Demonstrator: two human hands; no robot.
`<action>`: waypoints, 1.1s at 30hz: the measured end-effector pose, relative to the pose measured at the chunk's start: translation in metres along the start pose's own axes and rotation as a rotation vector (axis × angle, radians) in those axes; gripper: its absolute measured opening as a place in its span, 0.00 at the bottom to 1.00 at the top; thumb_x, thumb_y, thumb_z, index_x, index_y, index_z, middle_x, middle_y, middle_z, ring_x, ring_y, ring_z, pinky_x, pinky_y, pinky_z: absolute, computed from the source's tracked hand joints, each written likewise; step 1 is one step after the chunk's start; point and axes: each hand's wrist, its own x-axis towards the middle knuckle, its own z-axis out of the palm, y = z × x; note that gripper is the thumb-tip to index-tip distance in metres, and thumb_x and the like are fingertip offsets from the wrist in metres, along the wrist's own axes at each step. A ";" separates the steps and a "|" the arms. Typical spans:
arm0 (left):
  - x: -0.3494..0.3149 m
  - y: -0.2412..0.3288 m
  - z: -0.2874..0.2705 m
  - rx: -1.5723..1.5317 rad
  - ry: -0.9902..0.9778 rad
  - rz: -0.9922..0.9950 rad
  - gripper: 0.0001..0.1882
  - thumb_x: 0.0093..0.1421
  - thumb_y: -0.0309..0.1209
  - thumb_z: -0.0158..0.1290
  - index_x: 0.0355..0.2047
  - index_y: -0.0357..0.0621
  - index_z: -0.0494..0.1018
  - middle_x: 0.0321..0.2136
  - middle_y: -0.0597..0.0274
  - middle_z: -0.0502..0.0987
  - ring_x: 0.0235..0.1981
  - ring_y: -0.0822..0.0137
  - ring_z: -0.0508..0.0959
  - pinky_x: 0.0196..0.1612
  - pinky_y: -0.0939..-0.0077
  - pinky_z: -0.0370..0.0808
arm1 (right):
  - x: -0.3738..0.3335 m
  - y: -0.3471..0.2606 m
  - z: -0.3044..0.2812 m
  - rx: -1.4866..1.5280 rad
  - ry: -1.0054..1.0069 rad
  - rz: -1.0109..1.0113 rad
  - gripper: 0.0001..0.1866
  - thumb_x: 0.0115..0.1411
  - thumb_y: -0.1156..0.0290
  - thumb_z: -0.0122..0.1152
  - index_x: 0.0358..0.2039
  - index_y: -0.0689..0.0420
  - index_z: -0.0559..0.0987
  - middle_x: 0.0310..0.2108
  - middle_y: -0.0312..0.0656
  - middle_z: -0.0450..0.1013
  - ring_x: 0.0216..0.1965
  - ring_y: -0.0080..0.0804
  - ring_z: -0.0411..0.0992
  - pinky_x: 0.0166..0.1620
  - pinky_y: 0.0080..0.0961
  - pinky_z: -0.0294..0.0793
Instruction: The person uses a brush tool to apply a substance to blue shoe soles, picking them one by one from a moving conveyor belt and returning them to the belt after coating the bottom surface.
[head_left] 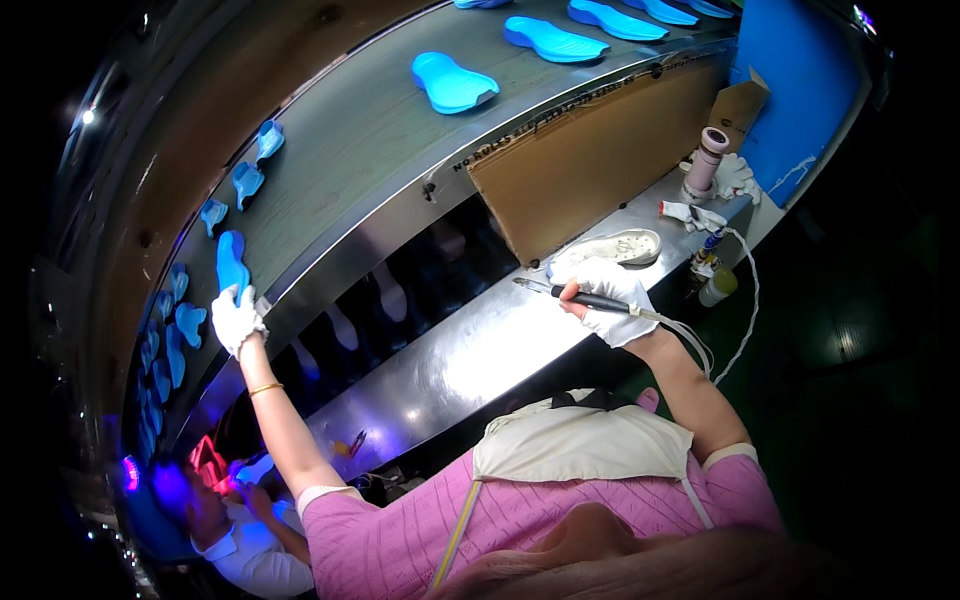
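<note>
At the left, my left hand (238,320), in a white glove, reaches over the conveyor belt and grips the near end of a blue shoe sole (232,262). My right hand (612,300), gloved in white with bare fingertips showing, is closed around a black pen-like brush (585,298). Its tip points left over the metal bench, and thin white tubes (690,340) trail from its rear end. Just beyond this hand a pale shoe (625,247) lies on the bench, partly hidden by the glove.
More blue soles (455,84) are spread along the conveyor belt (340,150). A cardboard sheet (600,150) stands between belt and metal bench (480,345). A pink bottle (706,160), spare gloves (738,176) and a small jar (718,287) are at the right. Another person (245,540) works at lower left.
</note>
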 end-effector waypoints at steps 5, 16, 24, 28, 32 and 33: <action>-0.063 0.043 -0.018 -0.760 0.070 0.221 0.16 0.46 0.23 0.62 0.37 0.36 0.74 0.34 0.58 0.76 0.39 0.65 0.74 0.46 0.74 0.69 | 0.007 0.002 0.008 -0.010 -0.053 -0.013 0.09 0.44 0.84 0.64 0.27 0.59 0.76 0.26 0.41 0.72 0.28 0.30 0.71 0.33 0.22 0.71; -0.058 0.064 -0.107 -1.367 0.538 0.703 0.23 0.56 0.24 0.49 0.53 0.32 0.60 0.19 0.69 0.59 0.23 0.75 0.60 0.40 0.70 0.66 | 0.011 0.020 0.021 0.271 -0.031 0.134 0.08 0.48 0.86 0.60 0.28 0.61 0.75 0.23 0.38 0.72 0.25 0.20 0.71 0.30 0.14 0.71; -0.129 0.165 -0.019 -2.791 -1.192 -0.126 0.19 0.64 0.43 0.41 0.41 0.38 0.69 0.14 0.61 0.69 0.26 0.69 0.74 0.31 0.73 0.72 | 0.001 0.023 0.026 0.281 0.080 0.227 0.09 0.48 0.85 0.61 0.31 0.60 0.74 0.25 0.38 0.73 0.26 0.19 0.71 0.31 0.14 0.71; -0.199 0.172 0.035 -2.737 -1.497 -0.485 0.31 0.60 0.56 0.38 0.54 0.46 0.63 0.43 0.48 0.73 0.51 0.48 0.69 0.51 0.51 0.70 | -0.001 0.015 0.018 0.378 0.093 0.312 0.10 0.50 0.84 0.60 0.33 0.59 0.73 0.25 0.38 0.73 0.24 0.18 0.71 0.28 0.12 0.70; -0.237 0.197 0.000 -2.430 -1.537 -0.957 0.43 0.51 0.69 0.37 0.56 0.50 0.61 0.51 0.48 0.66 0.53 0.46 0.66 0.55 0.34 0.57 | 0.006 -0.007 0.019 0.433 0.031 0.295 0.08 0.50 0.82 0.60 0.30 0.59 0.71 0.24 0.37 0.72 0.25 0.19 0.71 0.30 0.15 0.70; -0.240 0.199 0.002 -2.400 -1.548 -0.932 0.42 0.51 0.68 0.37 0.56 0.50 0.61 0.51 0.48 0.66 0.52 0.47 0.67 0.55 0.35 0.59 | 0.007 -0.008 0.023 0.429 -0.025 0.322 0.08 0.50 0.82 0.60 0.29 0.59 0.72 0.24 0.36 0.72 0.26 0.19 0.71 0.30 0.15 0.70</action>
